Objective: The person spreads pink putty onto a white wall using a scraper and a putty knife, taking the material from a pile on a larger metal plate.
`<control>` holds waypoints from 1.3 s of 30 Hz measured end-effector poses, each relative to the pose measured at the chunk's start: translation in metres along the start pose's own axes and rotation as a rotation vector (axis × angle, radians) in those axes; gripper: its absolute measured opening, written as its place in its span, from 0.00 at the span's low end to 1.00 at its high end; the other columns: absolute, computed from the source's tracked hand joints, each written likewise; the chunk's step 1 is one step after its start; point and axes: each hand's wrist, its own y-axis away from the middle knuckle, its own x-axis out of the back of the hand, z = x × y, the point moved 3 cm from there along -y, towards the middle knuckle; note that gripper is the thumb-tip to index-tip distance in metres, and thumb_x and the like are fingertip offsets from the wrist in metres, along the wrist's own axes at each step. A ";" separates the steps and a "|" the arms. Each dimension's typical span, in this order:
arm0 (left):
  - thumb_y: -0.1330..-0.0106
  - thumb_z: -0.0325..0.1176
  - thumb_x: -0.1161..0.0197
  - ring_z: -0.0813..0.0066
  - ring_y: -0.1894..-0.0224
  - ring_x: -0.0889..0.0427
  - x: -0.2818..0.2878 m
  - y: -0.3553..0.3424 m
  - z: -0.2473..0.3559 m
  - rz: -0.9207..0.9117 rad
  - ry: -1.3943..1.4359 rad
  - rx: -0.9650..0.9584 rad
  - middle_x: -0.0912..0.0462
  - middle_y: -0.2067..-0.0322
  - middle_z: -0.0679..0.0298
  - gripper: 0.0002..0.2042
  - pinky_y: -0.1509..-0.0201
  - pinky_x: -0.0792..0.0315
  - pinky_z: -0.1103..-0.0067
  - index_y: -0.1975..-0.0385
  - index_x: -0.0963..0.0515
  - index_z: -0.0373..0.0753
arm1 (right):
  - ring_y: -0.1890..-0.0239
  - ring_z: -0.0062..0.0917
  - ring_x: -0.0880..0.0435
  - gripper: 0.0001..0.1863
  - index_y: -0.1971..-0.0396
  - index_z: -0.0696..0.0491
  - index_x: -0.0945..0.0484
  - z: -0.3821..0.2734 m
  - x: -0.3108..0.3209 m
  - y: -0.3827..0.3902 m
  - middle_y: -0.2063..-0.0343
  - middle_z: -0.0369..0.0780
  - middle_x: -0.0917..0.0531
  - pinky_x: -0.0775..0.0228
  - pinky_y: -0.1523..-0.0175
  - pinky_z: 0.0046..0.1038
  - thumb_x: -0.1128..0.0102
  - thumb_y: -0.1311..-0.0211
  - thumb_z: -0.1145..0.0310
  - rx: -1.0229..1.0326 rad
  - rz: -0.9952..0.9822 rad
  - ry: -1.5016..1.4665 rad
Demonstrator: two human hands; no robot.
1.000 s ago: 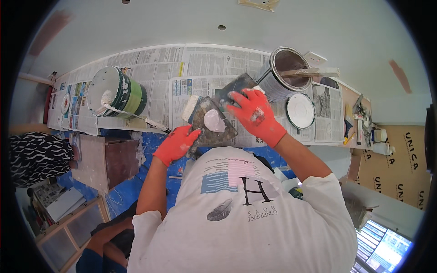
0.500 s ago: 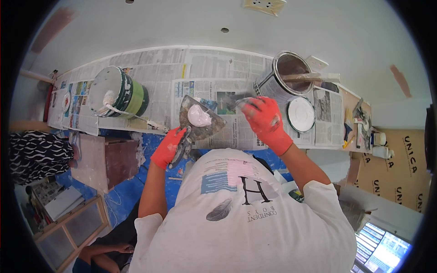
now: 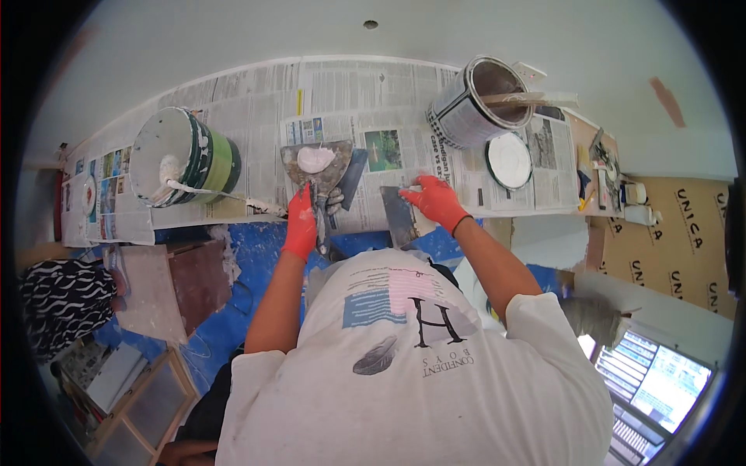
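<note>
My left hand [image 3: 301, 224], in a red glove, is closed round the handle of a wide putty knife [image 3: 336, 169]. A lump of pale pink putty [image 3: 315, 159] rests on its blade. My right hand [image 3: 435, 203], gloved the same way, pinches the edge of a thin dark grey rectangular plate [image 3: 401, 219] near the front edge of the newspaper-covered table [image 3: 264, 116]. Between the hands, a narrow dark blue-grey strip [image 3: 354, 180] lies beside the putty knife.
A green-banded bucket [image 3: 219, 159] with a stick across it stands left. On the right are a large open can [image 3: 444, 124] with a flat stick over its rim, a round white lid [image 3: 509, 161] and small tools [image 3: 602, 167]. Someone's forearm [image 3: 186, 452] shows at lower left.
My right hand has moved down toward the table's front edge, bringing the plate with it. The putty knife has turned, its blade now pointing away from me. The view has shifted slightly.
</note>
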 end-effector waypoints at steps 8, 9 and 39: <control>0.31 0.36 0.54 0.52 0.48 0.21 0.048 -0.018 -0.032 0.039 -0.706 -0.235 0.23 0.48 0.44 0.22 0.44 0.27 0.64 0.41 0.31 0.30 | 0.48 0.43 0.21 0.30 0.54 0.55 0.21 0.002 0.026 0.036 0.54 0.47 0.17 0.31 0.43 0.40 0.39 0.43 0.42 -0.136 -0.013 0.225; 0.33 0.34 0.53 0.51 0.47 0.22 0.048 -0.016 -0.034 0.035 -0.850 -0.286 0.24 0.47 0.44 0.22 0.42 0.28 0.63 0.41 0.32 0.30 | 0.48 0.44 0.21 0.30 0.56 0.55 0.21 0.010 0.032 0.042 0.55 0.48 0.17 0.31 0.43 0.41 0.39 0.43 0.41 -0.139 0.012 0.249; 0.29 0.40 0.50 0.50 0.35 0.34 0.080 0.143 0.080 -0.058 -0.845 -0.500 0.33 0.39 0.42 0.18 0.33 0.38 0.64 0.51 0.21 0.35 | 0.53 0.31 0.20 0.23 0.43 0.57 0.26 0.041 0.200 0.057 0.53 0.43 0.20 0.28 0.47 0.28 0.47 0.32 0.59 0.069 0.760 -0.783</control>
